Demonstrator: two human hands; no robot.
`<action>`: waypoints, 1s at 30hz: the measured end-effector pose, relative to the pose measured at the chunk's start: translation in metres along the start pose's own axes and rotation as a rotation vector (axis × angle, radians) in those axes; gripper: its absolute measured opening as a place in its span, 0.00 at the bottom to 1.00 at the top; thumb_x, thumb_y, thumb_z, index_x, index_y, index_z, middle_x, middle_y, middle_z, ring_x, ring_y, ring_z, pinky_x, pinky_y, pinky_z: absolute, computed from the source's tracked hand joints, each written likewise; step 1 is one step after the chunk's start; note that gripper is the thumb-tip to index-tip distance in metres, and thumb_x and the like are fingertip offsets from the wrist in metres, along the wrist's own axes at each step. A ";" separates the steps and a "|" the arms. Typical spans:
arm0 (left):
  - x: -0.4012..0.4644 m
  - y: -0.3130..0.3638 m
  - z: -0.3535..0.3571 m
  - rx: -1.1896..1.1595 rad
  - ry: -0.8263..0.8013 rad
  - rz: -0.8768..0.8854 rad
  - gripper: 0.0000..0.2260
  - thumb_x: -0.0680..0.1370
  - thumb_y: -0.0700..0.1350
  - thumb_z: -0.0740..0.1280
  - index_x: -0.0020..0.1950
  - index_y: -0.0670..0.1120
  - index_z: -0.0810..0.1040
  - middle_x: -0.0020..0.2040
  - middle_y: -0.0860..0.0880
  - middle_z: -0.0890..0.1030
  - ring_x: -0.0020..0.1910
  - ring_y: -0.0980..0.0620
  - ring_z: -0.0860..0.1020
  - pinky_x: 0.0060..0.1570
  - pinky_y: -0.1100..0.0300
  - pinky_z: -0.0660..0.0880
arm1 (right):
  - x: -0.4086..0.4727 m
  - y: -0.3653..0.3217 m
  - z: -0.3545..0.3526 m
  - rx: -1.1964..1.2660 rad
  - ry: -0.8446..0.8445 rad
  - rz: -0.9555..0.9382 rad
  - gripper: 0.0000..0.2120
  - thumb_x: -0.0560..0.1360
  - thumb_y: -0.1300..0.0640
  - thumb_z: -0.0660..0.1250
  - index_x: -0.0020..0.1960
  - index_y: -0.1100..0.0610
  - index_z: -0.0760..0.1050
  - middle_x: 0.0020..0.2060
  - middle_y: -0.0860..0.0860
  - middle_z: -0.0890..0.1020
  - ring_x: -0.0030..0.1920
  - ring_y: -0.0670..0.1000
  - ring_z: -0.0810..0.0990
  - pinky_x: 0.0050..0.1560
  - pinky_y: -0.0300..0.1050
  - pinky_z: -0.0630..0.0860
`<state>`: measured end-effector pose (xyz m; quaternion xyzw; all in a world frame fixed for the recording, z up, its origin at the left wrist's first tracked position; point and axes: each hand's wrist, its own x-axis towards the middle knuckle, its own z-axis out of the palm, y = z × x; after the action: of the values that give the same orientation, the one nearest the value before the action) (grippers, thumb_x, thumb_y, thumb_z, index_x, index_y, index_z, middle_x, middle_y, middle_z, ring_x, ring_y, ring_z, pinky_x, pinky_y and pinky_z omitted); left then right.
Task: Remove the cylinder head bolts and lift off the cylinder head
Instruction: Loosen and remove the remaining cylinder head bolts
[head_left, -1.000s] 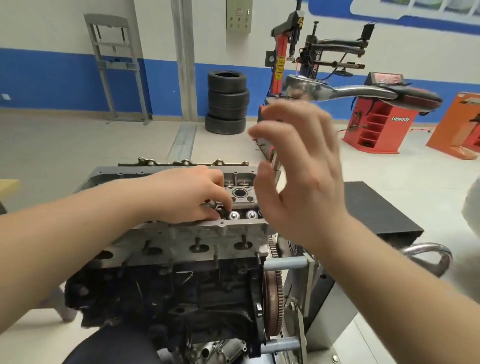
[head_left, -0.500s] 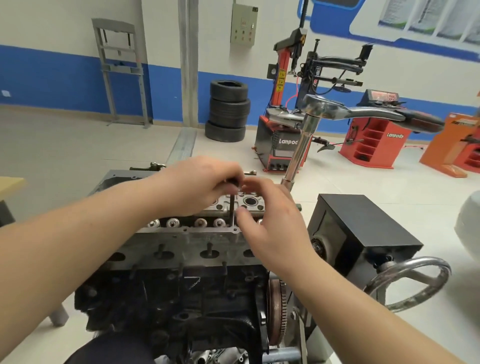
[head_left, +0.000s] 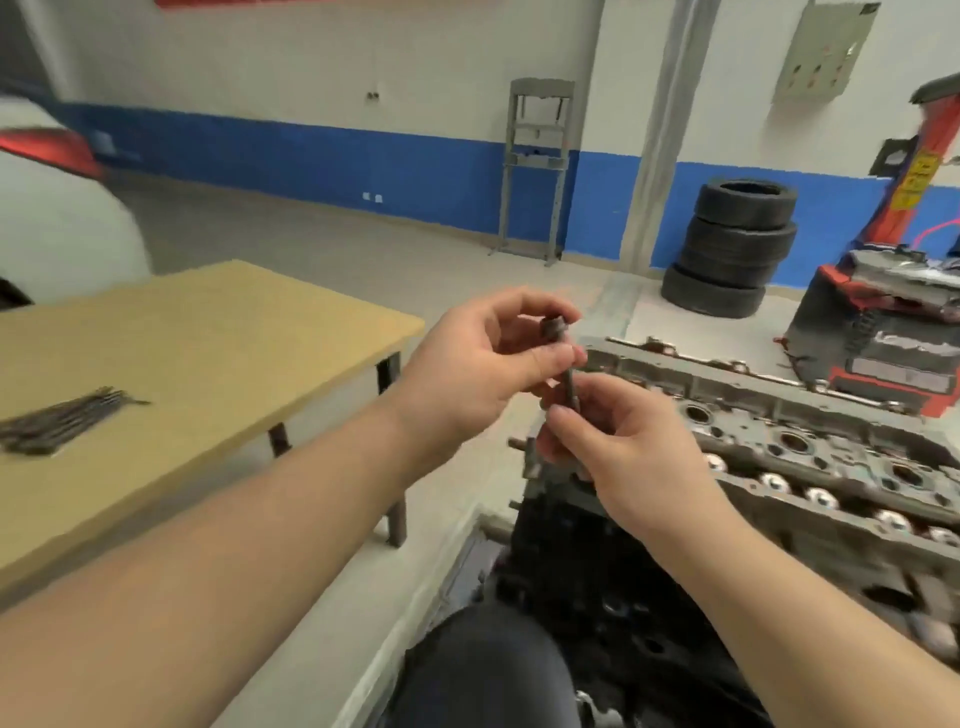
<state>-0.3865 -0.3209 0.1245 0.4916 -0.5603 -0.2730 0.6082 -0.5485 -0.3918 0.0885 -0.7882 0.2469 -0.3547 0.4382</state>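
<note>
Between your hands, in mid-air left of the head (head_left: 810, 447), you hold a bolt (head_left: 563, 364) nearly upright. Your left hand (head_left: 483, 364) pinches it just under its cap, thumb and fingers curled round the shank; your right hand (head_left: 608, 447) grips the lower end. The head sits on the engine block (head_left: 597, 582) at your right. On the worktop (head_left: 208, 353) to the far left lies a bundle of bolts (head_left: 57, 421).
</note>
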 end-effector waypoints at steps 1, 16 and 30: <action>-0.012 -0.003 -0.021 0.007 0.076 -0.003 0.11 0.80 0.33 0.71 0.60 0.44 0.82 0.48 0.43 0.86 0.46 0.50 0.85 0.47 0.59 0.82 | 0.009 -0.004 0.026 0.027 -0.037 0.002 0.06 0.82 0.58 0.69 0.53 0.48 0.82 0.39 0.48 0.88 0.38 0.44 0.85 0.37 0.33 0.77; -0.121 -0.059 -0.410 0.891 0.707 -0.489 0.11 0.76 0.41 0.76 0.58 0.46 0.84 0.49 0.47 0.87 0.44 0.46 0.85 0.52 0.53 0.80 | 0.062 -0.012 0.333 0.158 -0.702 0.287 0.04 0.78 0.55 0.69 0.51 0.53 0.80 0.40 0.52 0.88 0.38 0.48 0.85 0.38 0.43 0.76; -0.118 -0.176 -0.514 1.100 0.663 -0.687 0.12 0.79 0.48 0.74 0.61 0.48 0.86 0.60 0.47 0.86 0.60 0.45 0.81 0.58 0.59 0.73 | 0.070 0.010 0.417 -0.056 -0.756 0.243 0.06 0.78 0.57 0.64 0.51 0.51 0.79 0.41 0.50 0.87 0.36 0.45 0.83 0.31 0.39 0.75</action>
<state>0.1139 -0.1307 -0.0261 0.9311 -0.2168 0.0360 0.2911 -0.1823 -0.2309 -0.0482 -0.8399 0.1692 0.0218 0.5153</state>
